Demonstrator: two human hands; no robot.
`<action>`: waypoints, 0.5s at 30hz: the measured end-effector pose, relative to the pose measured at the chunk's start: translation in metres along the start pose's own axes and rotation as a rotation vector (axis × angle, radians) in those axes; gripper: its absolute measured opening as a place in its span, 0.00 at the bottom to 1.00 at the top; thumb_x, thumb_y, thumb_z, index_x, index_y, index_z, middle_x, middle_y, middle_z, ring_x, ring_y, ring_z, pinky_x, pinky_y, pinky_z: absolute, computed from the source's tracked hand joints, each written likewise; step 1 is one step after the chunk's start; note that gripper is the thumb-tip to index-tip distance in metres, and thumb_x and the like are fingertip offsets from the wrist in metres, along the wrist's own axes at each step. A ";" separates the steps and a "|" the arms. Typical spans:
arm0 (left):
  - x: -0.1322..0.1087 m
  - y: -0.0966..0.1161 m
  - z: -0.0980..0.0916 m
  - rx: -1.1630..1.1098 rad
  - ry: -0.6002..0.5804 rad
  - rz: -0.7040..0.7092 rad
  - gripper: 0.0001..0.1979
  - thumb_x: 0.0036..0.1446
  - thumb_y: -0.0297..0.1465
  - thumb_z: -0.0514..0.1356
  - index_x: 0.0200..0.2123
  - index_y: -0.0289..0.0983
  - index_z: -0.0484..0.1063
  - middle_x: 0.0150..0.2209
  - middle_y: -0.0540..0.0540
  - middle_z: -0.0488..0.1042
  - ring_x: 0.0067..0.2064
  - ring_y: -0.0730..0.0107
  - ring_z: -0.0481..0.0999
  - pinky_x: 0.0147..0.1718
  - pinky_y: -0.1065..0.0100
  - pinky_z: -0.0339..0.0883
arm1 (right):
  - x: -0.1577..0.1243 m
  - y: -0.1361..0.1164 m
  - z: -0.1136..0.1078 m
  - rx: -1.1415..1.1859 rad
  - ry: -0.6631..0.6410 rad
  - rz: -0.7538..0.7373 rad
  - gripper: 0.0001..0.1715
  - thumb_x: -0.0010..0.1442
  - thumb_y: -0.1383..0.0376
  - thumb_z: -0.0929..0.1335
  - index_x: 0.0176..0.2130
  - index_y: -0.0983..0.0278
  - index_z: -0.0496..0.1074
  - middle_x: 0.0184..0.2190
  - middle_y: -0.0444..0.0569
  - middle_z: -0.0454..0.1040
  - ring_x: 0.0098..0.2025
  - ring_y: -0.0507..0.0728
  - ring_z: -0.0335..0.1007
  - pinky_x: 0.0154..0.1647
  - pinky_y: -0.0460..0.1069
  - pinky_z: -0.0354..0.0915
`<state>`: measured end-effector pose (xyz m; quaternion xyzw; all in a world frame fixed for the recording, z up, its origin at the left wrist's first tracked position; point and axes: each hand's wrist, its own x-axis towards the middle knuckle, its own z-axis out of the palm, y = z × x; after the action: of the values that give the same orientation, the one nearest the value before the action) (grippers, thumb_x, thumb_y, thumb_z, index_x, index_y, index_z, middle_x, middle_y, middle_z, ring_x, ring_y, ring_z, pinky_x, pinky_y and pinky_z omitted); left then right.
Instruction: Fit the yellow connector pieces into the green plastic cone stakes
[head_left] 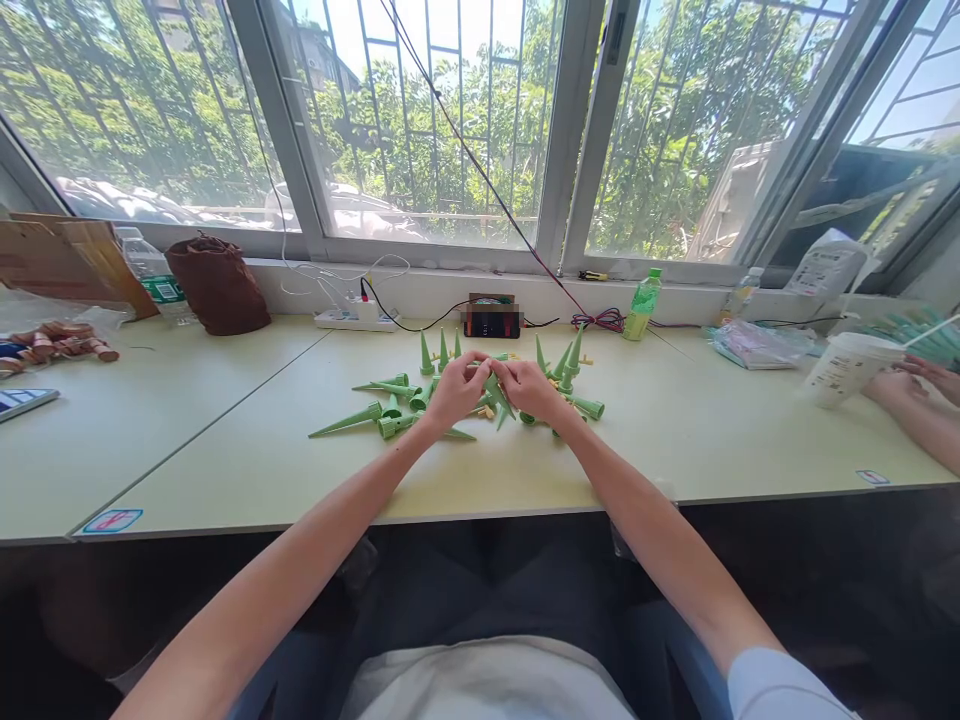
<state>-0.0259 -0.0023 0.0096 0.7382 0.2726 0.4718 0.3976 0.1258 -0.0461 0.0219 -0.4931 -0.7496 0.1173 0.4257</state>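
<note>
My left hand [461, 387] and my right hand [527, 388] meet over the middle of the table, fingertips pinched together. Between them is a green plastic spike [501, 396], its pointed end angled down to the right. Both hands appear closed on its upper end, though the fingers partly hide it. Around them lie several more green cone-shaped spikes, such as one on its side [349, 420] at the left. Others stand upright behind, like the tall spike [572, 362] at the right. Small yellow pieces [487, 411] are scattered among them.
Behind the spikes a phone [492, 318] leans by the sill, near a power strip [358, 318]. A green bottle [643, 304] stands to the right. Further right are a white cup [852, 370] and another person's hands [911, 385]. A brown bag [217, 284] sits at the left.
</note>
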 end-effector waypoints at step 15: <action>-0.011 0.020 0.003 0.264 0.058 0.134 0.10 0.62 0.36 0.51 0.41 0.38 0.68 0.19 0.56 0.58 0.20 0.77 0.52 0.21 0.74 0.47 | 0.003 0.006 0.004 -0.049 0.061 0.020 0.31 0.65 0.46 0.54 0.20 0.62 0.49 0.17 0.41 0.50 0.23 0.49 0.44 0.25 0.47 0.47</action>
<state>-0.0275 -0.0226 0.0205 0.7868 0.2937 0.4784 0.2567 0.1257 -0.0396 0.0173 -0.5144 -0.7338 0.0881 0.4349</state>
